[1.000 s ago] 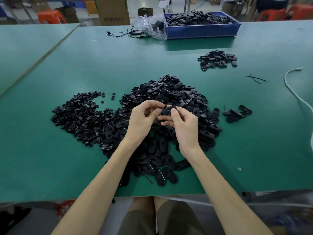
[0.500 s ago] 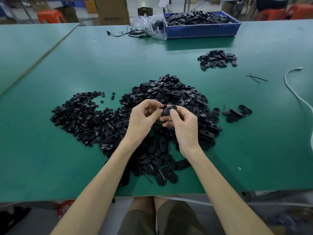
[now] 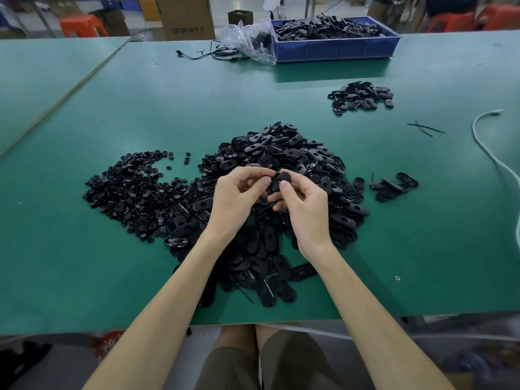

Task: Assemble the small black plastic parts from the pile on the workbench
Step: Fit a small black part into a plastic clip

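**A:** What has moved in the last second?

**B:** Very little. The left hand (image 3: pixel 235 199) has brought its fingertips slightly closer to the right hand (image 3: pixel 305 209). Both are in the same spot above the heap as before.

**A:** How do the hands stand?

**B:** Both pinch one black oval plastic part (image 3: pixel 281 180). The right thumb lies on top with the fingers curled beneath. The left thumb and forefinger nip its left end.

**A:** Where is that part?

**B:** It is held in the air over the near side of the large heap of black oval plastic shells (image 3: pixel 281 156), at the middle of the green workbench (image 3: pixel 168 108).

**A:** And around it?

**B:** At nine o'clock, touching the heap, lies a spread of small round black plastic pieces (image 3: pixel 132 187). At three o'clock there is a small cluster of black oval pieces (image 3: pixel 394 185), apart from the heap. At one o'clock is a smaller mound of black parts (image 3: pixel 361 97).

**A:** Further off?

**B:** At twelve to one o'clock, by the far edge, a blue plastic tray (image 3: pixel 337 49) is full of black parts. A crumpled clear plastic bag (image 3: pixel 247 40) lies against its left end. A white cable (image 3: pixel 489 153) curves along the right side, at two to three o'clock.
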The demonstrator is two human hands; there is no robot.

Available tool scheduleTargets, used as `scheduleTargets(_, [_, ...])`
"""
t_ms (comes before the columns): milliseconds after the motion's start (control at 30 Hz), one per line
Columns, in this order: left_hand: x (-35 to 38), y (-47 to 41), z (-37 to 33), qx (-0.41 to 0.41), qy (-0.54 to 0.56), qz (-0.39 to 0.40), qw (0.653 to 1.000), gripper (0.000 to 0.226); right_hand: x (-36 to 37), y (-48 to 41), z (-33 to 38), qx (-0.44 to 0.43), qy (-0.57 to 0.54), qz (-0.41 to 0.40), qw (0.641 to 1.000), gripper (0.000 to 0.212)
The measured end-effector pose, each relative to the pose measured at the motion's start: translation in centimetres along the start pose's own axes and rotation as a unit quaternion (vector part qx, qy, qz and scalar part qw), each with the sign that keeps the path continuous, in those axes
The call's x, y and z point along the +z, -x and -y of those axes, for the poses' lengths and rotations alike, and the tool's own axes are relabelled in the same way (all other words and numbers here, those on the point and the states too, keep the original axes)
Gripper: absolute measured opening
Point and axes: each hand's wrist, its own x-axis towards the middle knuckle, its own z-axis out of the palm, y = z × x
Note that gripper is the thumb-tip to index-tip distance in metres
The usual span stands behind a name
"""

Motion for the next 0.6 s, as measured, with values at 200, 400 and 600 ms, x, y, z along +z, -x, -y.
scheduleTargets(200, [0.00, -0.04, 0.04, 0.005, -0.010, 0.001, 1.000, 0.018, -0.01, 0.09, 0.22, -0.004, 0.002, 0.010, 1.000, 0.032])
scheduleTargets(400, [0.06, 0.04, 0.06, 0.000, 0.009, -0.004, 1.000, 0.013, -0.02, 0.31, 0.41, -0.010, -0.011, 0.023, 1.000, 0.023])
scheduleTargets(600, [-0.01, 0.07, 0.25, -0.001, 0.004, -0.004, 1.000, 0.008, -0.06, 0.38, 0.35, -0.010, -0.011, 0.023, 1.000, 0.023])
